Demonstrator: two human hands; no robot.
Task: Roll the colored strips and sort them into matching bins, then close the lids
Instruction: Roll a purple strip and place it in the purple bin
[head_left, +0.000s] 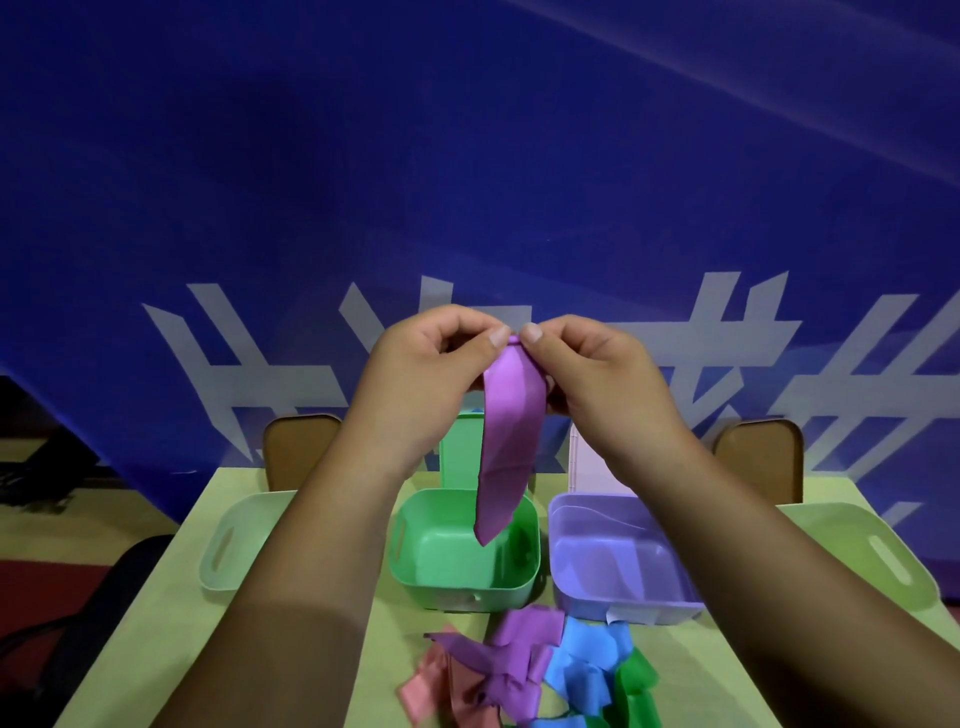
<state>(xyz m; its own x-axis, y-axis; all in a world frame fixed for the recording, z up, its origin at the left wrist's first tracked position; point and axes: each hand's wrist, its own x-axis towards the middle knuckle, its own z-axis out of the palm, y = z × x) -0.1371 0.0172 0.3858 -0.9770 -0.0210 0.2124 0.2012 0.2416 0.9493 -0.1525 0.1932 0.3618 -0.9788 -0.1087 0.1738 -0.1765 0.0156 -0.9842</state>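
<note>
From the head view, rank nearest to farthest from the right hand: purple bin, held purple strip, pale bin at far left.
1. purple strip, pinched at its top by the right hand.
2. purple bin, below that hand, slightly right.
3. pale bin, at the far left.

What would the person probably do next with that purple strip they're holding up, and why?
Probably start rolling it down from the top: both the left hand and right hand pinch the top end of the purple strip, which hangs long and not yet rolled.
</note>
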